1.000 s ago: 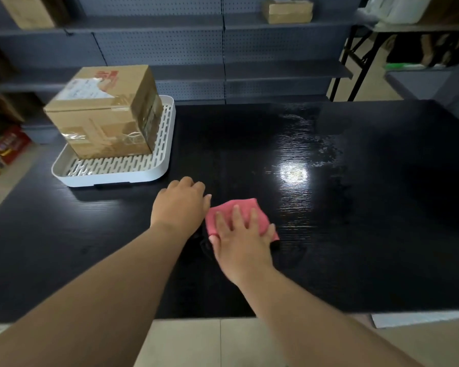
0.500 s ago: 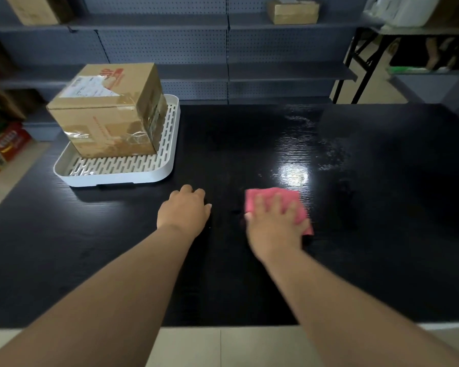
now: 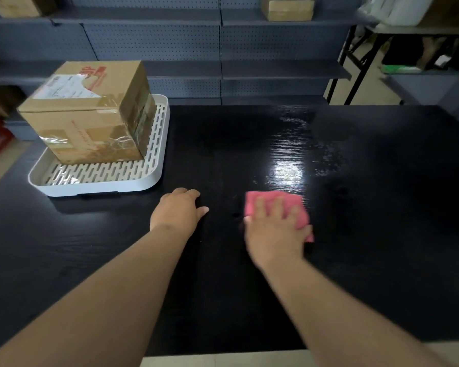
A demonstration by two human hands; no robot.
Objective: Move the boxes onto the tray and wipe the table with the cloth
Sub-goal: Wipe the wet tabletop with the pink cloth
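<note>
The right hand [image 3: 274, 229] lies flat, fingers spread, pressing the cloth [image 3: 289, 205] mid-tabletop [image 3: 382, 234]. The left hand [image 3: 179, 211] rests curled, empty, beside it. 1 box [image 3: 90, 112] sits on the tray [image 3: 101, 185] at the far-left corner.

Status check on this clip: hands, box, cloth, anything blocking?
Right hand flat on cloth, pressing it to table. Left hand resting empty. Box on tray. Nothing blocking.

The glossy black wood-grain surface [image 3: 355, 234] carries a smooth white plastic slotted tray [image 3: 101, 185], a tape-wrapped brown cardboard box [image 3: 90, 112] at upper left, and soft pink cloth [image 3: 274, 201].
</note>
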